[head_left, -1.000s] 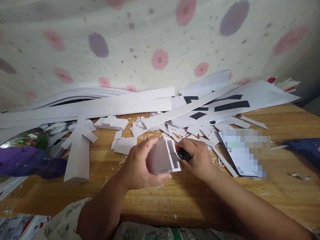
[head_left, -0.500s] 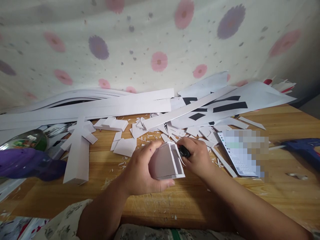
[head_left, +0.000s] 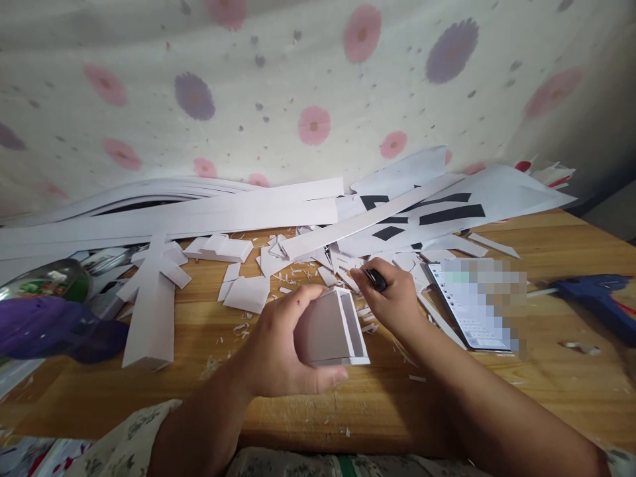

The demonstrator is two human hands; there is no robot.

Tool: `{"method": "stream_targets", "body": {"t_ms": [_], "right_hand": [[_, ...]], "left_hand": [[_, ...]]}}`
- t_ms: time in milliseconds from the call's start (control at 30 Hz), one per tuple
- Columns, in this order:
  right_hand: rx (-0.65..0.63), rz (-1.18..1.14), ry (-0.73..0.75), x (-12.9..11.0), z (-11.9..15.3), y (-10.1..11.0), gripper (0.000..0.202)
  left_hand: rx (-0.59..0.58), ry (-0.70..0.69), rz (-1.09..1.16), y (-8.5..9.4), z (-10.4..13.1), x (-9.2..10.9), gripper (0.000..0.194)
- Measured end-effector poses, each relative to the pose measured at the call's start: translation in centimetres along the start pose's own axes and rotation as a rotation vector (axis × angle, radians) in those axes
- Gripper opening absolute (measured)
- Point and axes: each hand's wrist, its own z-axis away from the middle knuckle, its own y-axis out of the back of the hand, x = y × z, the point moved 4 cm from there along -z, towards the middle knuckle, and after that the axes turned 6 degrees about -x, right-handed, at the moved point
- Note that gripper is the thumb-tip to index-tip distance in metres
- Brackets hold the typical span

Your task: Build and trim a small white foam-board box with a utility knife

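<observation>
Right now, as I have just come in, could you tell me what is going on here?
Someone's left hand grips a small, white, box-shaped piece over a brown wooden table. The right hand holds a black-handled tool near its far corner; the tool's tip is hard to make out. White, flat scraps lie beyond, and a blue glue gun lies on the right.

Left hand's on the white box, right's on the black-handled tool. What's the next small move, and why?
Probably bring the black-handled tool to the rimmed end of the white box: the left hand holds the box with that end toward the right hand, which grips the tool clear of it. I'd go slowly, as the tool's tip is hard to make out.
</observation>
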Motion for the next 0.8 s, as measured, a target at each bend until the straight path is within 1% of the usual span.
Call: {"method": "stream_targets", "body": {"t_ms": [33, 100, 200, 267, 333, 400, 467, 567, 633, 667, 733, 800], "right_hand": [[-0.009, -0.010, -0.006, -0.2, 0.0, 0.1, 0.018], [-0.062, -0.020, 0.033, -0.8, 0.1, 0.1, 0.016], [-0.139, -0.046, 0.167, -1.7, 0.6, 0.1, 0.009], [-0.173, -0.067, 0.239, -2.2, 1.0, 0.0, 0.008], [-0.191, -0.098, 0.234, -2.5, 1.3, -0.2, 0.008], [-0.200, -0.175, 0.136, -2.7, 1.3, -0.4, 0.006], [-0.223, -0.333, -0.040, -2.6, 1.2, -0.9, 0.009], [-0.327, -0.692, -0.356, -2.0, 1.3, -1.9, 0.019], [-0.413, -0.876, -0.502, -1.9, 1.5, -2.5, 0.022], [-0.451, -0.920, -0.544, -1.9, 1.5, -2.8, 0.022], [-0.499, -0.926, -0.577, -1.9, 1.7, -3.0, 0.018], [-0.506, -0.893, -0.583, -1.8, 1.7, -3.2, 0.012]], "left_hand": [[0.002, 0.014, -0.005, 0.1, 0.0, -0.2, 0.068], [0.022, 0.033, -0.009, 0.3, -0.1, -0.5, 0.068], [0.066, 0.063, -0.002, 0.6, -0.1, -1.0, 0.069], [0.074, 0.081, 0.009, 0.6, -0.2, -1.4, 0.069], [0.085, 0.078, -0.018, 0.7, -0.2, -1.7, 0.070], [0.096, 0.047, -0.115, 0.8, -0.3, -1.8, 0.069], [0.099, -0.004, -0.264, 1.0, -0.5, -1.9, 0.069], [0.048, -0.068, -0.436, 0.9, -0.8, -2.2, 0.066], [0.023, -0.080, -0.489, 0.8, -1.1, -2.5, 0.064], [0.023, -0.079, -0.508, 0.7, -1.3, -2.7, 0.064], [0.037, -0.093, -0.558, 0.6, -1.6, -2.8, 0.063], [0.033, -0.136, -0.625, 0.4, -1.8, -2.5, 0.065]]}}
